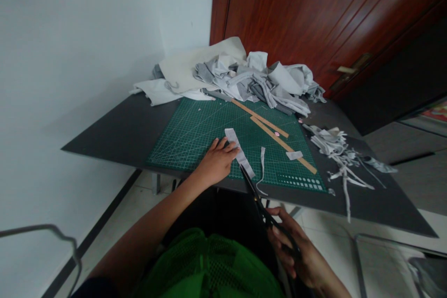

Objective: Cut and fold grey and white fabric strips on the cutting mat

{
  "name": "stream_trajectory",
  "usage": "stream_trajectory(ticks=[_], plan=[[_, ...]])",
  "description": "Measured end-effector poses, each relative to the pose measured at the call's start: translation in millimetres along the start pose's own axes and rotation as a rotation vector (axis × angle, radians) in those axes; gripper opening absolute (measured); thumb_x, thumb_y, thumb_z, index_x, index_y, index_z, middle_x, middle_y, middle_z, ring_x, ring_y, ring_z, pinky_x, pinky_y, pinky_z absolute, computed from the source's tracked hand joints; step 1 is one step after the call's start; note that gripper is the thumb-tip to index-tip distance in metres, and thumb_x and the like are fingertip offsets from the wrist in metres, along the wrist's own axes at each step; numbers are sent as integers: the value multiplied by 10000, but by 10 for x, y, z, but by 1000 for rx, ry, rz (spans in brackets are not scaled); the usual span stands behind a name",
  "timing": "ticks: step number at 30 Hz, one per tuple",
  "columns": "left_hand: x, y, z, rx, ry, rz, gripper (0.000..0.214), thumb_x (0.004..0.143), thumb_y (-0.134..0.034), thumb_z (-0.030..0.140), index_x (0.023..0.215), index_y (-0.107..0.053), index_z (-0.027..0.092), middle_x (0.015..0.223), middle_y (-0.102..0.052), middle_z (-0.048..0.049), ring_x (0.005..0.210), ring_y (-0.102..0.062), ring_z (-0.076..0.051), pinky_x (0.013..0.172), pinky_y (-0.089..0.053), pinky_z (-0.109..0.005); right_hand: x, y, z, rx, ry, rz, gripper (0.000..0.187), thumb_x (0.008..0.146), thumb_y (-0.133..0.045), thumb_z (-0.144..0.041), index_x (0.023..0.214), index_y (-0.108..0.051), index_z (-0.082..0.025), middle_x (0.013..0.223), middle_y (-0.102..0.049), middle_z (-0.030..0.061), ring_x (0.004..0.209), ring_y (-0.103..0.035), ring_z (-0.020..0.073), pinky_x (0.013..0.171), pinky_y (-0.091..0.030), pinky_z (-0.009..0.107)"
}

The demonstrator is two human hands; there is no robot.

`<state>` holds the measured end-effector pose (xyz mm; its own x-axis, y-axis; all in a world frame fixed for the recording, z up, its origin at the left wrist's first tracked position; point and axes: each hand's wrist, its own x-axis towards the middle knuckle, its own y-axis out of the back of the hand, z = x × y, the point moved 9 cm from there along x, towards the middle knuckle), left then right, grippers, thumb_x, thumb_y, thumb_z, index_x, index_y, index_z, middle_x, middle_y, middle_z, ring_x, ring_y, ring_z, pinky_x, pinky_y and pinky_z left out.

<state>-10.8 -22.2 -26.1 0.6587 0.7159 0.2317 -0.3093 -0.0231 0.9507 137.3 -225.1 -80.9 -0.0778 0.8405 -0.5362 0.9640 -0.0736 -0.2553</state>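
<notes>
My left hand [217,162] rests on the green cutting mat [195,135], its fingers pressed down on a grey fabric strip [239,151] that lies across the mat. Below the table edge my right hand [296,251] grips the handles of black scissors [258,200]. The scissor blades point up to the near end of that strip. A thin curled offcut [262,165] lies just right of the strip, and a small fabric piece [294,154] sits farther right.
Two wooden rulers [275,135] lie diagonally on the mat. A heap of grey and white cloth [237,77] fills the table's far end. Trimmed fabric scraps [338,153] lie on the dark table [115,130] at right. A white wall is left, a wooden door behind.
</notes>
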Motion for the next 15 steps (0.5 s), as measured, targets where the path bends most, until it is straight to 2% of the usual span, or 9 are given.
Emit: stream_trajectory(ticks=[10, 15], plan=[[-18, 12, 48, -10, -22, -33, 492, 991, -412, 172, 1452, -542, 284, 1577, -472, 1, 1507, -302, -315, 1241, -201, -576, -100, 8, -24, 32, -58, 0, 582, 784, -800, -558, 1213, -521, -279, 664, -490, -98, 386, -286, 11, 289, -298, 94], [-14, 2, 45, -4, -30, -28, 492, 990, -415, 175, 1448, -549, 296, 1572, -476, 1, 1510, -295, -322, 1237, -198, -580, -27, -60, -54, 35, -23, -17, 540, 791, -804, -536, 1176, -519, -286, 662, -478, -106, 380, -282, 13, 289, -313, 104]])
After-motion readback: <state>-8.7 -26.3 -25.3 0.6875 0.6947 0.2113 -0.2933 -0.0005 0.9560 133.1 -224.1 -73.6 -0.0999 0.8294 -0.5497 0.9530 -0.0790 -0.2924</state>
